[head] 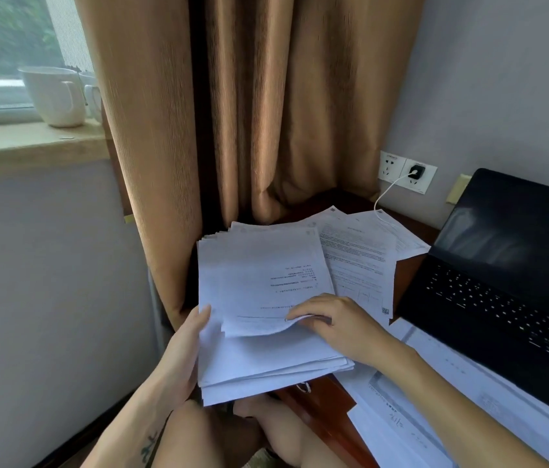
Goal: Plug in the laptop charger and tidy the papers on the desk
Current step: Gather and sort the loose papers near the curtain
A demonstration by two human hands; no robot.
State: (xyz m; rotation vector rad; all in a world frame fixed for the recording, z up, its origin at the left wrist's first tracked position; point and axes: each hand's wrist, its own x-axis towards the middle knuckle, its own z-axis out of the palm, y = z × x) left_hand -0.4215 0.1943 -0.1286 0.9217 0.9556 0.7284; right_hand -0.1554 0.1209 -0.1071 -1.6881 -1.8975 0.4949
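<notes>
A thick stack of printed papers [259, 359] is held above the desk's left corner. My left hand [183, 349] grips its left edge, thumb on top. My right hand [337, 324] pinches the curled near edge of the top sheet [266, 282]. More loose sheets [361, 255] lie fanned out on the desk behind the stack, and others [435, 400] lie in front of the open black laptop [502, 285] at the right. A black charger plug [416, 172] sits in the wall socket, and its white cable [388, 187] runs down onto the papers.
The dark wooden desk [320, 400] has a drawer pull at its front edge. Tan curtains [249, 113] hang behind the desk corner. Two white mugs [57, 96] stand on the windowsill at the upper left. My knees are below the stack.
</notes>
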